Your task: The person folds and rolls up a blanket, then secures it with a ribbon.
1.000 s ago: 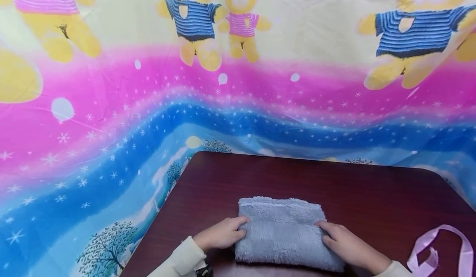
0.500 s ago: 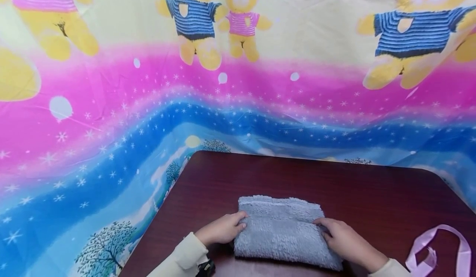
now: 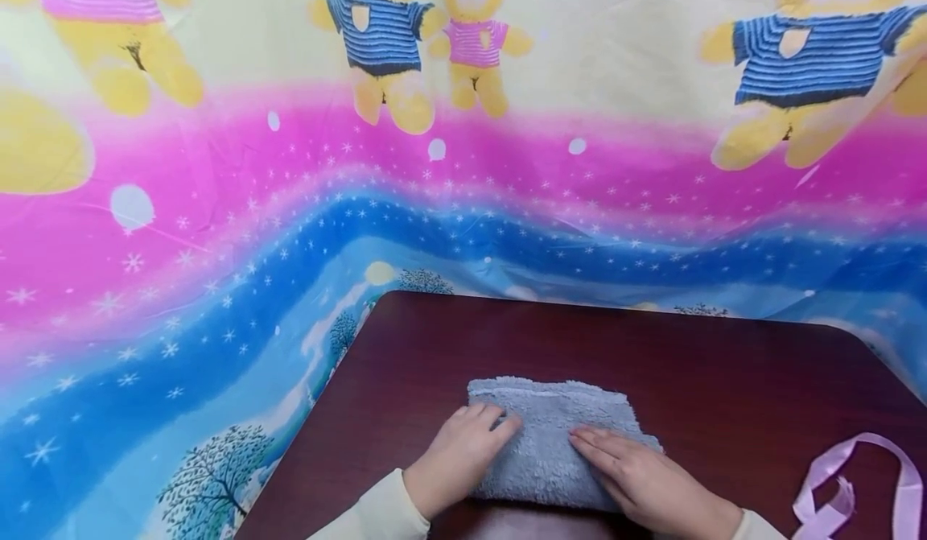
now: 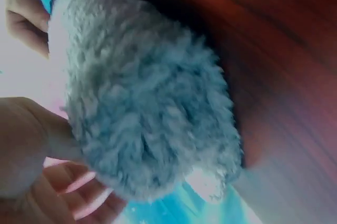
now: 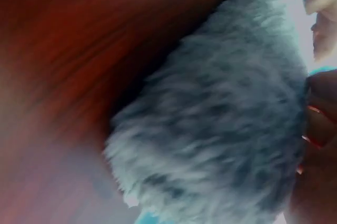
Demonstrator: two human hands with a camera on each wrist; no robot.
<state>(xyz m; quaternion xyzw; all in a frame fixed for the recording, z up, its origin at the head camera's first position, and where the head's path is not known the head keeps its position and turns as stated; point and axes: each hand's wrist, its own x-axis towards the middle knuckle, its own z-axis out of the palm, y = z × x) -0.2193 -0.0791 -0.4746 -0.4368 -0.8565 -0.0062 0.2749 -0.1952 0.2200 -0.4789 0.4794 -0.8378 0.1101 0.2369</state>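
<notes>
A folded, fluffy grey towel [image 3: 546,443] lies on the dark brown table near its front. My left hand [image 3: 463,447] rests on the towel's left part, fingers lightly bent and spread over the top. On the right part, my right hand [image 3: 644,471] lies flat with its fingers extended together toward the middle. Seen from the side, the towel [image 4: 142,92] forms a thick, rounded fold, with the left thumb and fingers along its upper face. In the right wrist view the towel [image 5: 221,113] hides part of the right hand, whose fingers [image 5: 321,124] touch its upper side.
A pink ribbon [image 3: 908,496] lies loosely curled at the table's right. The reddish-brown table [image 3: 405,347] has rounded far corners. Behind it hangs a curtain-like cloth [image 3: 507,178] printed with bears and snowflakes.
Both hands have moved from the towel's side edges inward onto its top. They held the edges before; now their fingers lie over the cloth.
</notes>
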